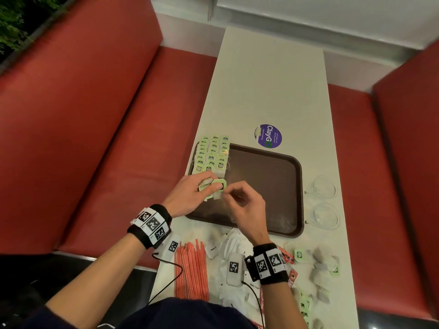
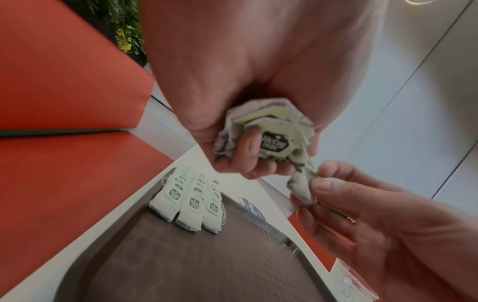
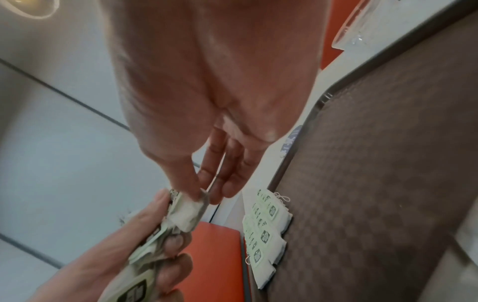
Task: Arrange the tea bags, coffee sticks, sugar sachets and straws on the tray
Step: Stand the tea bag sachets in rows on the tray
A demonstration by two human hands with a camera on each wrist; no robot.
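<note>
Tray (image 1: 273, 186) holds three overlapping rows of tea bags (image 1: 211, 154) at its far-left corner, while left hand (image 1: 190, 195) clutches a bunch (image 2: 269, 137) above it and right hand (image 1: 242, 203) pinches one bag (image 2: 302, 183).

Tea bags (image 1: 212, 154) in rows in far-left corner of tray (image 1: 273, 176); straws (image 1: 191, 269) near of tray; glasses (image 1: 324, 203) right.

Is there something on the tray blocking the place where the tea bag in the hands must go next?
Nothing visible does. The right hand pinches a tea bag from the left hand; the brown tray beside the tea bag rows lies bare.
</note>
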